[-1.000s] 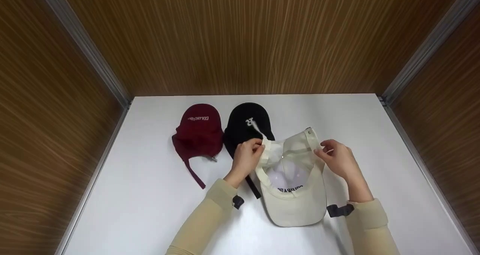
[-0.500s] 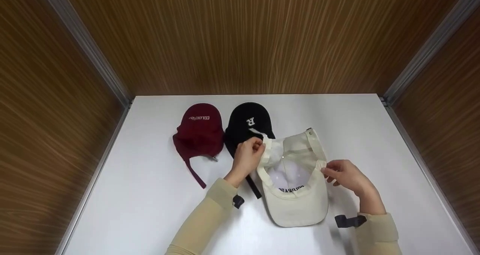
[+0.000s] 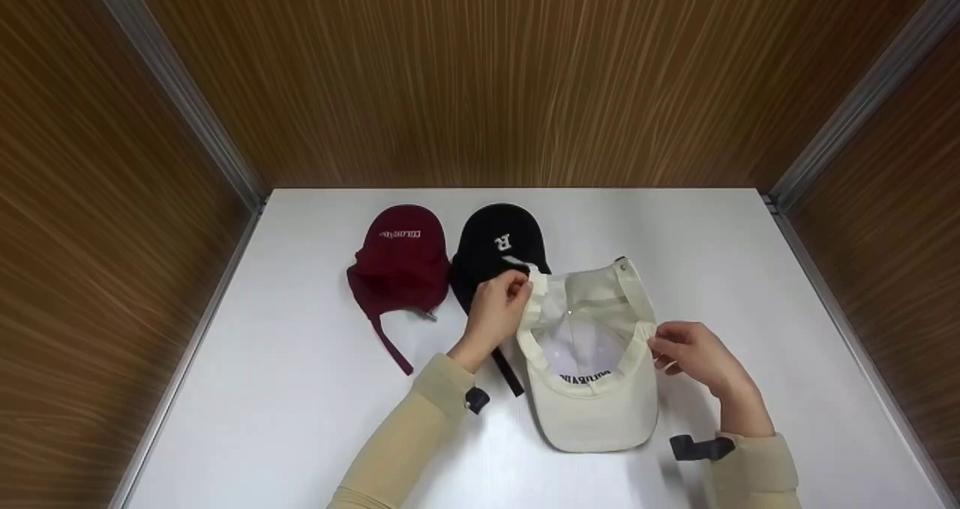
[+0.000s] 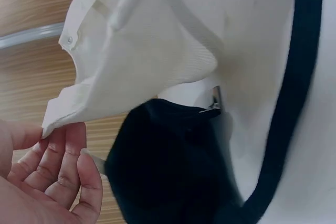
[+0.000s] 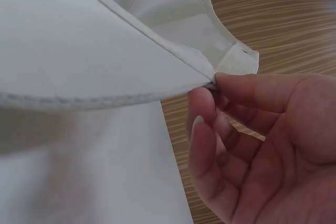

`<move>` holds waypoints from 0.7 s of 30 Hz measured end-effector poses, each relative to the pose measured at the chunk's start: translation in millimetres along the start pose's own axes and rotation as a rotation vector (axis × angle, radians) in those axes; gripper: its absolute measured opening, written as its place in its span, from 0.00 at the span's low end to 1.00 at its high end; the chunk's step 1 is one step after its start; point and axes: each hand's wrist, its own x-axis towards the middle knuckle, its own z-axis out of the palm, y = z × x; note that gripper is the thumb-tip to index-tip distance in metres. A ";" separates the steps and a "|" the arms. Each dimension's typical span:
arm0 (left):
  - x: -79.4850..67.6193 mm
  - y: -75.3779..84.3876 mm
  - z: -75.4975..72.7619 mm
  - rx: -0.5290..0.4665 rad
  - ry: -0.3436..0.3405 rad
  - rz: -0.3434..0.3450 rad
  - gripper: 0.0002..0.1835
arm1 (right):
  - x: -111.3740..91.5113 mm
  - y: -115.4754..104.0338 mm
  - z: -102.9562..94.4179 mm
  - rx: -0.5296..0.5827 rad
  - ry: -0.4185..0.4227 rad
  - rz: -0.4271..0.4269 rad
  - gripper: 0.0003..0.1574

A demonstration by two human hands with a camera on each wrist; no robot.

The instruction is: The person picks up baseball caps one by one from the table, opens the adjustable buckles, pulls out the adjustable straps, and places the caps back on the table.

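A cream baseball cap (image 3: pixel 596 419) is held with its hollow inside facing up and its brim toward the person. Dark lettering shows through at the front of the crown. My left hand (image 3: pixel 496 310) pinches the cap's left rear edge between thumb and fingers, seen close in the left wrist view. At the right end of the brim, where it meets the crown, my right hand (image 3: pixel 694 355) pinches the edge; the right wrist view shows thumb and forefinger on that corner. A black cap (image 3: pixel 487 232) with a white R lies behind the left hand, partly covered by it.
A dark red cap (image 3: pixel 401 269) with white lettering lies left of the black one, its strap trailing toward the front. The black cap's loose strap (image 3: pixel 508 374) runs beside the left wrist. Wood-grain panels (image 3: pixel 480 82) border the white table (image 3: pixel 300 419) at the back and sides.
My right hand has moved from the cream cap's rear edge down to the brim's right corner and pinches there. The left hand keeps its grip; the cap has barely shifted.
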 end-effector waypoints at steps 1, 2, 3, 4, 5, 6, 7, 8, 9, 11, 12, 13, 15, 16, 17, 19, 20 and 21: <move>0.5 2.0 -1.1 -0.001 -0.001 0.000 0.06 | -1.0 -0.7 -0.5 -0.004 0.003 0.002 0.13; 0.9 4.4 -2.3 -0.002 -0.003 -0.001 0.06 | -2.0 -1.6 -1.3 -0.004 0.008 0.004 0.12; 1.2 6.7 -3.6 -0.003 -0.005 -0.001 0.06 | -2.9 -2.4 -2.3 -0.006 0.012 0.006 0.12; 1.6 9.1 -4.9 -0.002 -0.007 0.000 0.06 | -3.8 -3.3 -3.3 -0.005 0.015 0.009 0.12; 1.9 11.5 -6.3 0.000 -0.009 0.001 0.06 | -5.0 -4.8 -4.5 -0.007 0.019 0.005 0.12; 2.4 14.0 -7.7 0.002 -0.008 0.005 0.06 | -6.3 -6.3 -5.9 -0.009 0.026 0.006 0.12; 2.9 16.5 -8.9 0.005 -0.007 0.010 0.06 | -7.3 -7.8 -7.4 -0.011 0.034 0.008 0.13; 3.4 19.2 -10.3 0.010 -0.004 0.018 0.06 | -8.3 -9.6 -8.9 -0.014 0.043 0.007 0.13; 4.1 22.0 -11.7 0.014 0.000 0.029 0.06 | -9.4 -11.6 -10.6 -0.019 0.053 0.008 0.13; 5.7 27.7 -14.5 0.027 0.012 0.057 0.06 | -11.1 -15.8 -14.4 -0.029 0.075 0.008 0.15; 6.7 30.7 -15.8 0.035 0.018 0.072 0.06 | -12.0 -18.1 -16.3 -0.030 0.087 0.013 0.15; 7.5 33.5 -17.1 0.041 0.024 0.086 0.06 | -12.7 -20.3 -18.2 -0.034 0.098 0.011 0.16; 9.0 38.8 -19.6 0.042 0.036 0.113 0.06 | -13.5 -24.5 -21.7 -0.040 0.123 0.008 0.17; 9.7 41.3 -20.7 0.042 0.042 0.125 0.06 | -13.9 -26.6 -23.3 -0.043 0.138 0.006 0.17; 10.5 43.6 -21.5 0.036 0.048 0.134 0.07 | -14.3 -28.6 -24.7 -0.048 0.155 0.003 0.18; 11.9 48.2 -23.1 0.009 0.061 0.157 0.07 | -14.4 -32.0 -27.3 -0.063 0.202 -0.005 0.19; 12.6 50.7 -23.7 -0.011 0.068 0.169 0.07 | -14.3 -33.6 -28.4 -0.071 0.228 -0.013 0.20; 13.3 52.8 -24.1 -0.030 0.077 0.183 0.07 | -13.9 -35.0 -29.3 -0.075 0.255 -0.020 0.20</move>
